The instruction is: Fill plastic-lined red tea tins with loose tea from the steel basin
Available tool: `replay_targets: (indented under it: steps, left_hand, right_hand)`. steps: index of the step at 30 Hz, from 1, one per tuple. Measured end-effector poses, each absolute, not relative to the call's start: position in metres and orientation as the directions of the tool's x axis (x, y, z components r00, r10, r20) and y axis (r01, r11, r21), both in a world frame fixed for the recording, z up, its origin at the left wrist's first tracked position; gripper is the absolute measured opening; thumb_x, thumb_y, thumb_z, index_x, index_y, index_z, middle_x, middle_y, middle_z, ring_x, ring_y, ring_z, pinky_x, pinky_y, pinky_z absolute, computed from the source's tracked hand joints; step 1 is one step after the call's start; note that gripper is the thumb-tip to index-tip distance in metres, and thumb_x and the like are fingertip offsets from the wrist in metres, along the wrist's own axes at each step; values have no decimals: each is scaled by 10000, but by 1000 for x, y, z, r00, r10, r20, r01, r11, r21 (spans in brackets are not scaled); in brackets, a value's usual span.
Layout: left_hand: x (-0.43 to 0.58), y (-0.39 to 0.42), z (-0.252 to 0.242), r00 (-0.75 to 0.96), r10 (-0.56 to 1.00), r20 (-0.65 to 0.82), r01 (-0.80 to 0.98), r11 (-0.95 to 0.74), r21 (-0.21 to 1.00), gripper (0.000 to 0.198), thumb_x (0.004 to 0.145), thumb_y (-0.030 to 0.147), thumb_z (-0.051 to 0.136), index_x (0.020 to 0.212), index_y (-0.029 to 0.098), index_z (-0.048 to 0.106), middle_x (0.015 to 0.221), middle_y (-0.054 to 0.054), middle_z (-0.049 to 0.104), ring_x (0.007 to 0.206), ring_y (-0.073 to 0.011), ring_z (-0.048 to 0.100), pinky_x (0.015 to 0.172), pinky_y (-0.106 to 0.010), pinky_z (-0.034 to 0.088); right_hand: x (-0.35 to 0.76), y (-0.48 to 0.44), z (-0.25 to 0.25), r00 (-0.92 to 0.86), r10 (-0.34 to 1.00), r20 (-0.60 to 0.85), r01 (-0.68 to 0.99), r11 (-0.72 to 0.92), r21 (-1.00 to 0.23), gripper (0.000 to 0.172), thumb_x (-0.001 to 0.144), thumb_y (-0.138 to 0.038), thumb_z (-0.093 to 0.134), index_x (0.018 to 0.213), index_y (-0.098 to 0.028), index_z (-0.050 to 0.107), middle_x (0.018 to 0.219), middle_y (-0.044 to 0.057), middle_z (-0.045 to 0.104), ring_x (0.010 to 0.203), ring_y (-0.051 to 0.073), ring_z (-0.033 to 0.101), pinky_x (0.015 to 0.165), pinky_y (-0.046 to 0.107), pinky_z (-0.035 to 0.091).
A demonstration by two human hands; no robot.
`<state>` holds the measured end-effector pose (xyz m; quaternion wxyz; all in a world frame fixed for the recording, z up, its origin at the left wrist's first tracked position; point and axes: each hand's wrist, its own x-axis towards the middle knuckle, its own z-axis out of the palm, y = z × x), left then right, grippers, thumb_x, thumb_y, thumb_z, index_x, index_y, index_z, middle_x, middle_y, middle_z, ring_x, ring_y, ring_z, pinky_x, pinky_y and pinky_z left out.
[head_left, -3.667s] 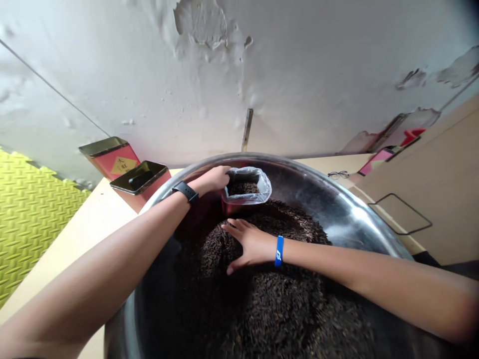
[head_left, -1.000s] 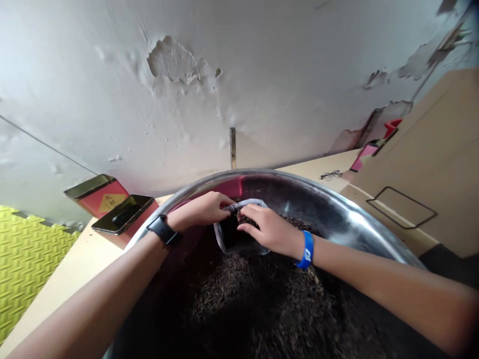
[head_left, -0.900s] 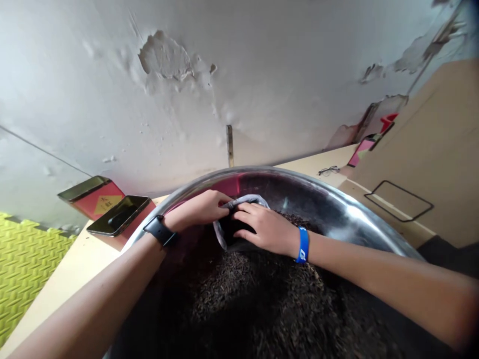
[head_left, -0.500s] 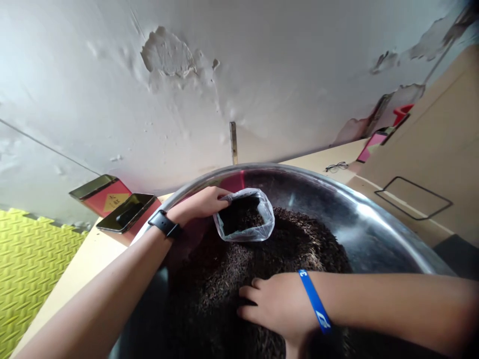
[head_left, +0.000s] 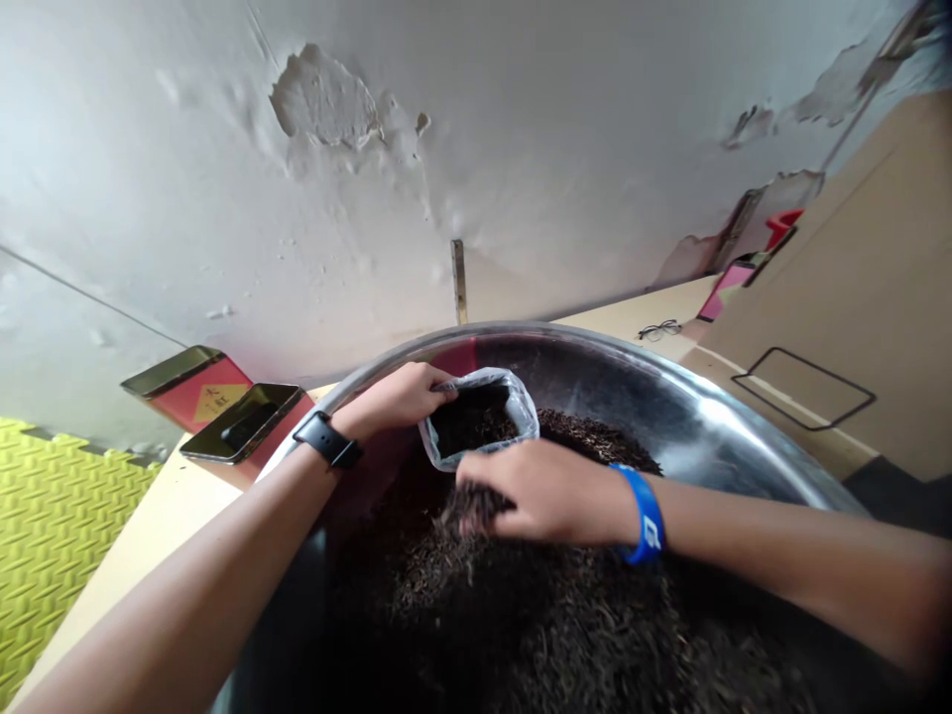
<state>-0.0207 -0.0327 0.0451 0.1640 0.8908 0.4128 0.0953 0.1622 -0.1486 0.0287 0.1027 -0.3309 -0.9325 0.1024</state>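
Loose dark tea leaves (head_left: 595, 615) fill the bottom of a big shiny metal basin (head_left: 669, 397). My left hand (head_left: 408, 395), with a black watch on its wrist, pinches the left rim of a clear plastic bag (head_left: 525, 412). The bag's mouth is open and squarish, and dark leaves show inside; its lower part is hidden. Just in front of the bag, my right hand (head_left: 542, 486) is closed round a clump of tea leaves (head_left: 476, 508), raised above the heap. A blue wristband circles that wrist.
Left of the basin, a red tin (head_left: 204, 392) and an open-topped tin (head_left: 242, 421) stand on a pale table (head_left: 134, 595). Glasses (head_left: 660, 330), another red tin (head_left: 725, 288) and a black wire frame (head_left: 803, 389) lie to the right. A peeling wall (head_left: 521, 149) rises behind.
My right hand has come up out of the heap towards the bag, now with tea leaves in its grasp. My left hand still holds the bag's rim.
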Motion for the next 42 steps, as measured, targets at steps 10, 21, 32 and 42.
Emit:
replay_targets:
  steps: [10,21,32,42]
  left_hand:
    - [-12,-57,64,652,754,74,663,-615,427,278,755,280,436,814,152,677,662,8,606,587,-102,444,531,-222,307]
    - [-17,-37,44,617,781,91,693,-595,407,292,793,334,426,797,152,654,664,0,597,581,-97,433,538,-224,297]
    - [-24,-23,33,603,788,122,700,-596,393,299,772,348,463,892,170,671,720,-2,624,594,-113,474,563,-241,324]
    - [-26,-24,36,603,784,146,694,-606,388,264,756,327,487,822,177,693,652,-6,622,557,-119,476,538,-246,316]
  right_hand:
    - [171,-131,40,-481,734,480,713,646,-273,328,842,-351,490,1115,-170,512,1093,70,568,974,183,539,812,321,432]
    - [171,-141,41,-759,525,384,557,830,-32,374,835,-59,351,1131,-173,549,1189,53,533,1126,188,429,954,390,354]
    - [156,-151,-16,-941,299,-158,327,926,-191,270,834,-345,502,1033,-182,586,937,62,630,859,168,568,682,269,406]
    - [154,-155,-19,-733,371,-570,502,861,-85,644,587,-515,683,1102,-142,582,937,127,630,738,239,604,542,282,365]
